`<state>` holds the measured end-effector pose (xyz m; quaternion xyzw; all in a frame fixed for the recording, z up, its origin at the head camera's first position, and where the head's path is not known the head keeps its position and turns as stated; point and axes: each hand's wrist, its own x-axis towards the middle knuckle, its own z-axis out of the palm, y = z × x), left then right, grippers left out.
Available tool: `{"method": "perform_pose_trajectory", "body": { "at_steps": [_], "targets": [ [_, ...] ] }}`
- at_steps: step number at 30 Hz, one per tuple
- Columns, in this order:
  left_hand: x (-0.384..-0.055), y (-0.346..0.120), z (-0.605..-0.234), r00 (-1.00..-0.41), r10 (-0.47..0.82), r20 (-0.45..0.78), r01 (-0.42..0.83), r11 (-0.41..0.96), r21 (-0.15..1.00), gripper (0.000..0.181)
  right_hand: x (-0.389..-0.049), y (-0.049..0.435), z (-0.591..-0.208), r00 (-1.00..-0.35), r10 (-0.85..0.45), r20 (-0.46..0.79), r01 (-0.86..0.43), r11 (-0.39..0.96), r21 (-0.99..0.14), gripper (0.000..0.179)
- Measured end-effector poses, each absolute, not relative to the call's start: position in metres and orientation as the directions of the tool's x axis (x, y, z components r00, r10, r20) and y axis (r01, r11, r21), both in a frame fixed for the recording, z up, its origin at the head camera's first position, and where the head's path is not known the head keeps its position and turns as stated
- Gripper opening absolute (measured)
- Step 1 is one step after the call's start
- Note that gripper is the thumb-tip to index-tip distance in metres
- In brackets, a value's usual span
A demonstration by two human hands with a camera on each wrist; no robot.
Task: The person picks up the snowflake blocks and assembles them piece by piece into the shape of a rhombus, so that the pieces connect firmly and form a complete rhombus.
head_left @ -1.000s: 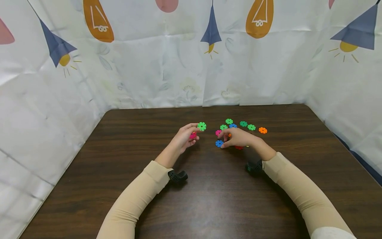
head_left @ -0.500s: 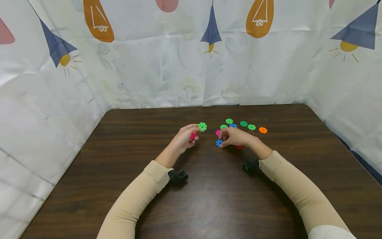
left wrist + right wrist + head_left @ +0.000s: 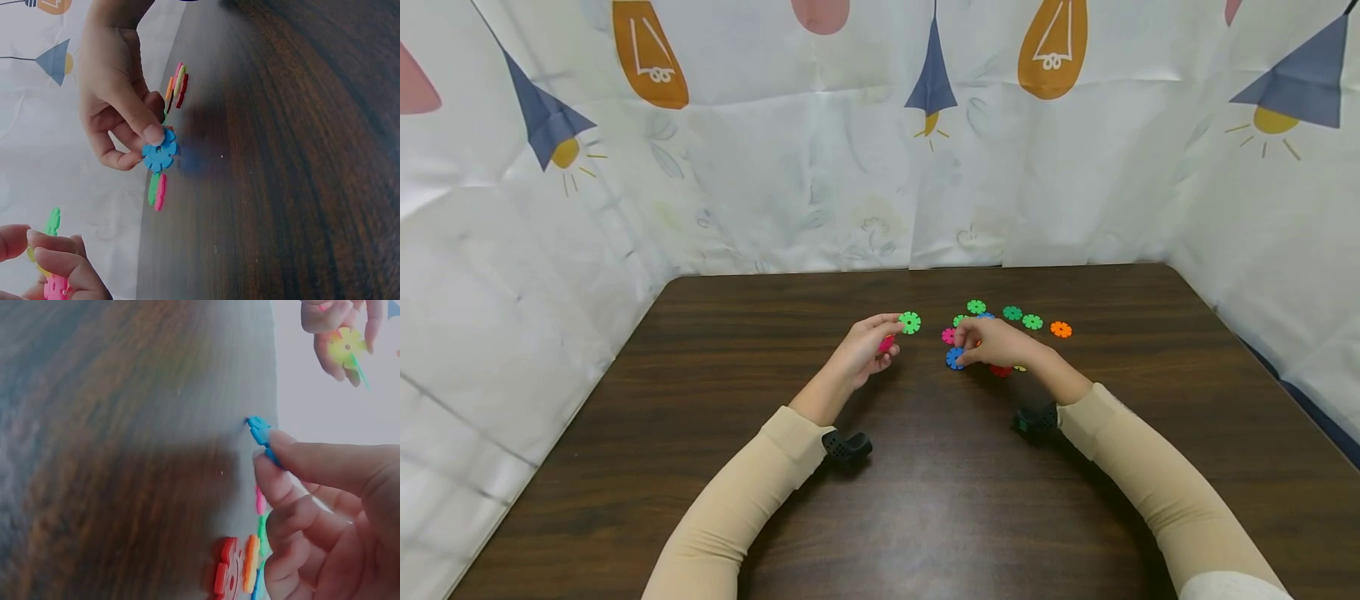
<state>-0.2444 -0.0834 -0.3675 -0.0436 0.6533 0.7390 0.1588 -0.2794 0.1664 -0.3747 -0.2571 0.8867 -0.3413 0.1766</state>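
Observation:
My left hand (image 3: 863, 348) grips a small cluster of notched interlocking discs over the table. A green disc (image 3: 910, 322) stands out past its fingertips, a pink disc (image 3: 887, 343) sits by the fingers, and a yellow disc (image 3: 347, 347) joins them in the right wrist view. Thumb and index finger of my right hand (image 3: 1000, 343) pinch a blue disc (image 3: 954, 358) by its edge. In the left wrist view that blue disc (image 3: 159, 152) faces the camera, apart from the left hand's cluster, with its blurred reflection on the tabletop beside it.
Around and behind the right hand lie several loose discs, among them a pink disc (image 3: 948, 336), a red disc (image 3: 1001, 372), a dark green disc (image 3: 1012, 312) and an orange disc (image 3: 1061, 330). A patterned white curtain (image 3: 850, 183) hangs behind the dark wooden table (image 3: 760, 317).
My right thumb and index finger have drawn together on the blue disc, which has shifted slightly right. The left hand and its cluster have barely moved.

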Motion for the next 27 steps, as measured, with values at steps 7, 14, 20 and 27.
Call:
{"method": "perform_pose_trajectory", "body": {
  "at_steps": [7, 14, 20, 27],
  "targets": [
    [-0.245, -0.084, -0.366, -0.951, 0.202, -0.233, -0.248, -0.05, 0.967, 0.043, -0.282, 0.172, -0.372, -0.813, -0.577, -0.084, -0.332, 0.577, -0.746, 0.021],
    [-0.244, -0.083, -0.366, -0.942, 0.249, -0.224, -0.24, -0.038, 0.97, 0.04, -0.281, 0.173, -0.372, -0.854, -0.521, 0.021, -0.344, 0.533, -0.773, 0.024],
    [-0.244, -0.084, -0.364, -0.915, 0.33, -0.231, -0.248, -0.009, 0.969, 0.04, -0.272, 0.17, -0.373, -0.888, -0.447, 0.105, -0.341, 0.49, -0.802, 0.027],
    [-0.241, -0.084, -0.366, -0.909, 0.337, -0.244, -0.255, 0.012, 0.967, 0.041, -0.264, 0.165, -0.373, -0.905, -0.392, 0.163, -0.336, 0.425, -0.841, 0.027]
  ]
}}
